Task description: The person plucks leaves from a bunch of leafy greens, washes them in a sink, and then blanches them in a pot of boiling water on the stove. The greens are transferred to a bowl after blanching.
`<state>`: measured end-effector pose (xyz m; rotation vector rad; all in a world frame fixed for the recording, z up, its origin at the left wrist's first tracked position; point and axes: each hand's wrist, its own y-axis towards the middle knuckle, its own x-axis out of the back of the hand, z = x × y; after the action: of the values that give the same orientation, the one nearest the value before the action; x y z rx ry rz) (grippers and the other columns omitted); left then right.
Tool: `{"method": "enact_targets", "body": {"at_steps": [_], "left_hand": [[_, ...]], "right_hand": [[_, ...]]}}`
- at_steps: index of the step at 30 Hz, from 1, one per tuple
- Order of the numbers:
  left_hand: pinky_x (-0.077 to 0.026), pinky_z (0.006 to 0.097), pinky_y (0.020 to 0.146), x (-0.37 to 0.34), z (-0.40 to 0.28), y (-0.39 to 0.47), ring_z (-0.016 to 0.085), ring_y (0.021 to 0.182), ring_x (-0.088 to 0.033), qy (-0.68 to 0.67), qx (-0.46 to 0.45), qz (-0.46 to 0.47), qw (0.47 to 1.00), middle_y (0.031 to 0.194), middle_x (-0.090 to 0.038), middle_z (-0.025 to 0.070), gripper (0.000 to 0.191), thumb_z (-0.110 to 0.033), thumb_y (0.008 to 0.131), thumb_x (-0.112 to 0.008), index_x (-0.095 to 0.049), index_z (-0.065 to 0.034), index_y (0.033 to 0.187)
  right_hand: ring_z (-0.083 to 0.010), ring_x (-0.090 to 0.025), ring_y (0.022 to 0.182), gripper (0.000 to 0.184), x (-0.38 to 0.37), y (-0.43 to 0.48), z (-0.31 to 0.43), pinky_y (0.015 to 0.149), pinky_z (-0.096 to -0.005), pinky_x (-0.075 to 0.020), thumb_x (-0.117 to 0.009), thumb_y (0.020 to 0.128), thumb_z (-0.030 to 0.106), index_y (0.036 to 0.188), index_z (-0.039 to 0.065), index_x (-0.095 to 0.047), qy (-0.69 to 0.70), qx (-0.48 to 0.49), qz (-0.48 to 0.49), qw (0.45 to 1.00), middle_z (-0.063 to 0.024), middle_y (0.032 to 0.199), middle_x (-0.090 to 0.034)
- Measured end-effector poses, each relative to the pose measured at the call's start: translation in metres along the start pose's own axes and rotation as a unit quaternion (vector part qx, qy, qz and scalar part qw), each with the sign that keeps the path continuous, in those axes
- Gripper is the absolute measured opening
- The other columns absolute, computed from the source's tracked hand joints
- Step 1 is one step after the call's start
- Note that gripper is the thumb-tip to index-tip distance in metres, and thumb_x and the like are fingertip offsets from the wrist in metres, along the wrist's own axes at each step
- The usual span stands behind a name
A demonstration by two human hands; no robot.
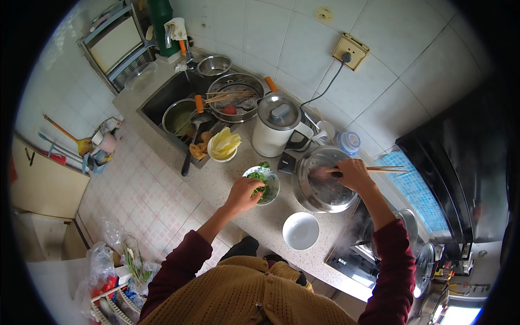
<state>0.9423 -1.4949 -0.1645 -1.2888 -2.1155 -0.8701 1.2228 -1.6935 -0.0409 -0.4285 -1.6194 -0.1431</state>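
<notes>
My left hand (pixel 243 194) dips into a patterned bowl (pixel 273 194), its fingers and thumb closed around chopped leafy greens (pixel 256 176). My right hand (pixel 354 174) grips the dark knob of a glass lid (pixel 321 178) on a stainless steel pot (pixel 302 199). A pair of wooden chopsticks (pixel 388 169) is also held in that hand, pointing to the right. The glass is fogged, so the pot's contents are hard to make out. A white bowl (pixel 301 230) with nothing visible inside stands nearer to me, between the patterned bowl and the cooktop.
An electric kettle (pixel 270 136) stands behind the patterned bowl, its cord running to a wall socket (pixel 351 52). Left of it are a bowl of cabbage leaves (pixel 224 146) and a sink (pixel 156 95) with pans. Steam rises near the black cooktop (pixel 351 260) at right.
</notes>
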Motion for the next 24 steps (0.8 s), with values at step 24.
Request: {"method": "enact_targets", "body": {"at_steps": [24], "left_hand": [[-0.047,0.0298,0.079,0.225,0.203,0.125,0.017,0.090,-0.061,-0.072,0.323,-0.230,0.915,0.095,-0.065,0.0108,0.040,-0.038,0.082,-0.063,-0.064,-0.0021,0.101]], "right_hand": [[-0.0268,-0.064,0.079,0.020,0.107,-0.126,0.027,0.068,-0.0315,-0.0492,-0.057,0.083,0.001,0.103,0.001,-0.061,0.128,-0.253,-0.305,0.909,-0.0120,0.095,-0.065]]}}
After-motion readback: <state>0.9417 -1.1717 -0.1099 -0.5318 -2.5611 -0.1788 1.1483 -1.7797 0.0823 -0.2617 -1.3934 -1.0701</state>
